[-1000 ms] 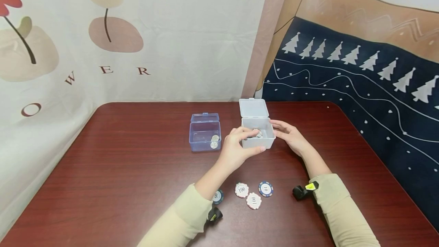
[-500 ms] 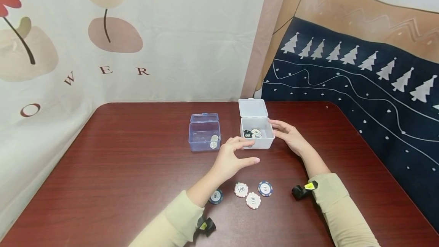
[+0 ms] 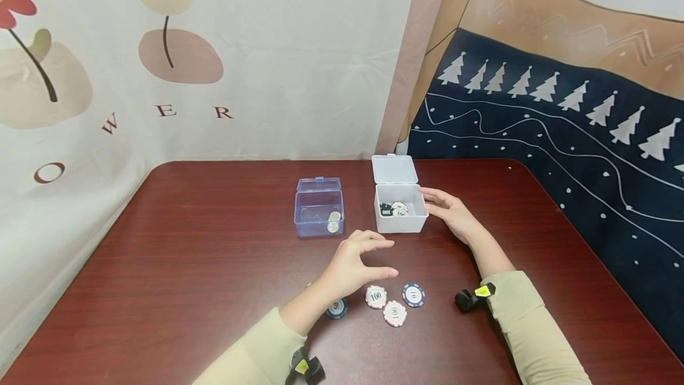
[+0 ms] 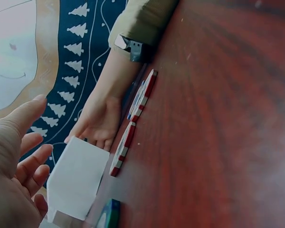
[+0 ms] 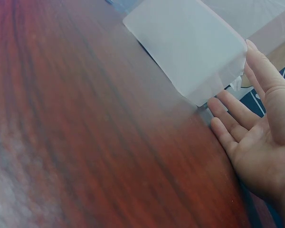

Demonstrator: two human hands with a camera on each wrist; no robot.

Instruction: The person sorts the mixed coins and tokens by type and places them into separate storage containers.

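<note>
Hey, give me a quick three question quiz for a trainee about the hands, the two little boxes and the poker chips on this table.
1. True or false: the left hand holds a chip in its grip.
2. Which box does the right hand rest against? A) the blue box B) the white box C) neither
3. Fill in: the loose chips on the table lie ____ the left hand, on the person's side.

Key
1. False. Its fingers are relaxed and hold nothing above the chips.
2. B. Straight fingers lie against the white box's right wall; its lid is up, with chips inside.
3. Below, or just under it.
</note>
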